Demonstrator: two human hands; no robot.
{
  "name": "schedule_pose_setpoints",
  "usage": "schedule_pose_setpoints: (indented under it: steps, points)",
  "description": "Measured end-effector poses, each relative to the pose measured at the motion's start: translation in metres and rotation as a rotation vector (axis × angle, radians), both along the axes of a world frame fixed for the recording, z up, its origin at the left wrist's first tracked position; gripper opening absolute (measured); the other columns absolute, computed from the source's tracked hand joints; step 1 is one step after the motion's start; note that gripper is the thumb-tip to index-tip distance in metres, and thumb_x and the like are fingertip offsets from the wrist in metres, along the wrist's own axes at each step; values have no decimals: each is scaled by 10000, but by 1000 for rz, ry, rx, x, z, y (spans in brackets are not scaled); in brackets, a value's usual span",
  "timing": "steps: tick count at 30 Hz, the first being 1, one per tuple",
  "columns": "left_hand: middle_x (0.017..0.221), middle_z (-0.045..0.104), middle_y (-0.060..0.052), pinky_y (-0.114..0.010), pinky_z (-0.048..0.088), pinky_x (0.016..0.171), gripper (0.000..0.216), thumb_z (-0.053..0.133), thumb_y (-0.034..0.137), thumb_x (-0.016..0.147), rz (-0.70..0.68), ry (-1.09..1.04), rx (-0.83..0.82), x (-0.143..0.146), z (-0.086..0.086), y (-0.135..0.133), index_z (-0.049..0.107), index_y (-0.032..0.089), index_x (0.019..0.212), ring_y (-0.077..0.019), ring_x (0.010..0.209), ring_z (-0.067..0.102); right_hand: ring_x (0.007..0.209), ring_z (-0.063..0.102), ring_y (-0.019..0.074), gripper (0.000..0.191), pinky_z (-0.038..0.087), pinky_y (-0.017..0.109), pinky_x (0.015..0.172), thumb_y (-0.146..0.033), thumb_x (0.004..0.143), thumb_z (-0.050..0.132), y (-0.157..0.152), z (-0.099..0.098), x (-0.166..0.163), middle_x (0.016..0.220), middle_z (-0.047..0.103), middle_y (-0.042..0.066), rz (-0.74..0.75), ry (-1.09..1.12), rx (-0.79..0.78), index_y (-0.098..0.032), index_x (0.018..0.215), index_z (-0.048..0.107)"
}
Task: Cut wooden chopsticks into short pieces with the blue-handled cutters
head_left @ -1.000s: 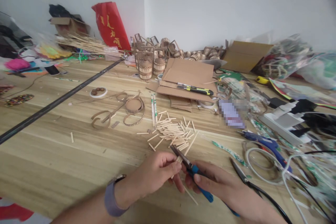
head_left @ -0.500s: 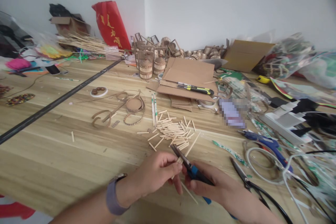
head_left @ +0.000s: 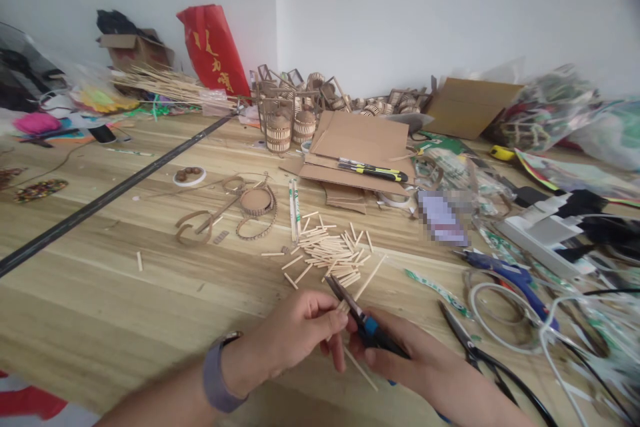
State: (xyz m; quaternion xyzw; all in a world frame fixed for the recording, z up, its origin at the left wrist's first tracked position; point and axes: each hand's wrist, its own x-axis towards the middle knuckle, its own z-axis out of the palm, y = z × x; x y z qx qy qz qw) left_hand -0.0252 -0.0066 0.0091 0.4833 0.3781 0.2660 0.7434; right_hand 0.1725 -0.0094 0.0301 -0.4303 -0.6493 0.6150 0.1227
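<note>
My left hand (head_left: 303, 327), closed in a pinch, holds thin wooden sticks (head_left: 371, 276); one long stick reaches up to the right, and another end shows below the fingers. My right hand (head_left: 400, 350) is wrapped round cutters (head_left: 373, 328) with black and blue handles. Their metal jaws lie across the sticks right at my left fingertips. Whether the jaws are fully closed is hard to see. Just beyond the jaws lies a loose pile of short cut sticks (head_left: 327, 245) on the wooden table (head_left: 165, 327).
Black scissors (head_left: 467, 340), a blue glue gun (head_left: 505, 268) and a white power strip (head_left: 545, 243) with cables lie right. Cardboard sheets (head_left: 357, 137) with utility knives (head_left: 375, 170) sit behind the pile. Left of it is a round cardboard piece (head_left: 256, 200). Small stick-sided baskets (head_left: 278, 133) stand farther back.
The long stick's upper end has shifted slightly to the right, and the cutters' lower blue handle shows less. Both hands stay in nearly the same place.
</note>
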Motion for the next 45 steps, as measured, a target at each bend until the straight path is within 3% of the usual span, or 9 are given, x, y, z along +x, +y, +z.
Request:
schedule_pose_setpoints:
  steps: [7,13,20,25,28,36,45]
  points:
    - [577,593,7,-215,358,530,495,577,643,787,-27,16,20,-2,0,1,595,150,750,-98,493,512,805,453,190,307,385,296,713,-466,844,536,0,3,-1,863,530,24,13,-51,19,-175,939,564]
    - [558,592,7,-216,362,545,489,562,628,804,-35,27,31,-3,-5,1,613,144,766,-103,499,527,757,468,176,188,386,268,668,-350,800,566,0,-1,-4,818,566,12,-38,-117,92,-186,889,589]
    - [524,561,11,-229,358,562,528,538,678,786,-30,73,75,-5,-4,2,566,158,702,-116,523,524,704,419,162,109,352,269,647,-281,793,506,-2,-6,-12,750,499,-7,-48,-195,189,-188,830,550]
    - [555,578,14,-233,362,581,505,518,657,817,-43,113,80,-8,-5,4,573,156,797,-121,552,531,698,429,166,79,347,270,642,-270,784,511,-2,-8,-13,735,498,-8,-65,-222,212,-198,803,538]
    - [564,580,25,-227,352,568,471,491,619,861,-29,145,111,-10,-5,4,561,154,891,-118,548,529,721,454,178,143,367,285,665,-325,818,525,-1,-8,-11,760,526,7,-76,-178,186,-188,828,565]
    - [533,568,30,-224,254,469,485,403,590,917,-13,195,147,-9,-6,3,586,141,905,-92,451,426,870,529,208,313,433,293,745,-371,818,582,2,-6,-1,935,615,39,-88,53,-40,-193,1069,640]
    - [497,536,42,-222,346,516,493,391,607,902,19,230,143,-6,-3,2,578,152,879,-113,471,488,894,525,217,313,426,313,787,-387,825,583,-1,-12,-3,947,617,49,-113,18,-25,-182,1058,624]
